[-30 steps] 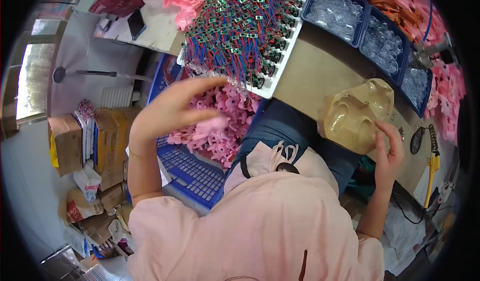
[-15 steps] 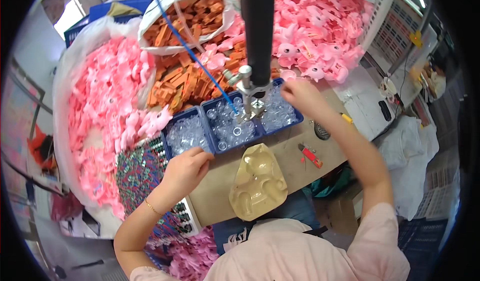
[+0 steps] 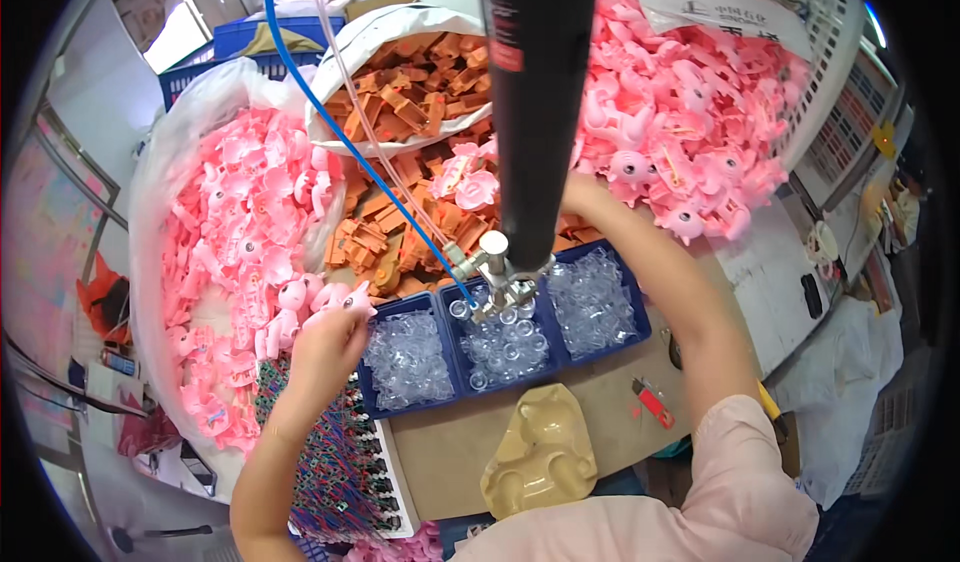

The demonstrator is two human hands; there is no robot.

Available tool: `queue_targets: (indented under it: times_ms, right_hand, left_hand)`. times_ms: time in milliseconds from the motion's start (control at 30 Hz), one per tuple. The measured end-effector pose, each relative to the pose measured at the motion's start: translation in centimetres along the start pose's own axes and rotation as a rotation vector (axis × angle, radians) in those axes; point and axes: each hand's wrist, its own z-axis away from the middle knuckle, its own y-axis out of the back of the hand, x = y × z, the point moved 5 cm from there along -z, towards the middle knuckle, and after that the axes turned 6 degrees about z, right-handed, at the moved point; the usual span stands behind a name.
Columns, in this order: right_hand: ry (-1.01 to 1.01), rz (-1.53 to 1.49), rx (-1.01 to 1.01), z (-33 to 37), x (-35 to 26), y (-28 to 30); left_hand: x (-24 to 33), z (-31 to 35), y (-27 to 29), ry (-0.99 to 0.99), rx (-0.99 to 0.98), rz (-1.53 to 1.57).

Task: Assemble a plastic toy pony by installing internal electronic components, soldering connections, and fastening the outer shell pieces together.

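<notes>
My left hand (image 3: 335,344) is closed, its fingers bent together against the lower edge of a pink toy-animal shell (image 3: 338,296) at the heap's near edge. Whether the fingers grip the shell does not show. My right arm stretches far forward, with my right hand (image 3: 576,198) mostly behind a black cylindrical tool (image 3: 540,112); its fingers are hidden. Below that tool is a metal fitting (image 3: 498,280), over a blue divided tray (image 3: 455,399) of small clear plastic parts (image 3: 405,357). A tan molded holder (image 3: 545,452) lies close to my body.
Orange blocks (image 3: 400,112) fill a white sack and spill out behind the tray. Pink shells (image 3: 680,152) pile up at the right. Wired circuit boards (image 3: 330,462) lie at the left; red-handled cutters (image 3: 655,404) rest at the right. A blue hose (image 3: 350,147) crosses the space ahead.
My left hand has gone from the tray's near left corner forward to the pink shell. My right hand has reached farther ahead, behind the black tool. The whole view has shifted.
</notes>
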Motion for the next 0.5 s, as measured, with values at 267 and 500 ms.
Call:
queue_targets:
  times_ms: [267,500]
  right_hand:
    - [0.514,-0.452,0.060,-0.5,-10.2,1.6]
    - [0.351,-0.144,0.194,2.3,-9.5,4.6]
  left_hand:
    - [0.6,-15.3,-11.0,0.157,-0.019,0.030]
    - [-3.4,-11.1,-8.2,0.103,-0.078,0.361]
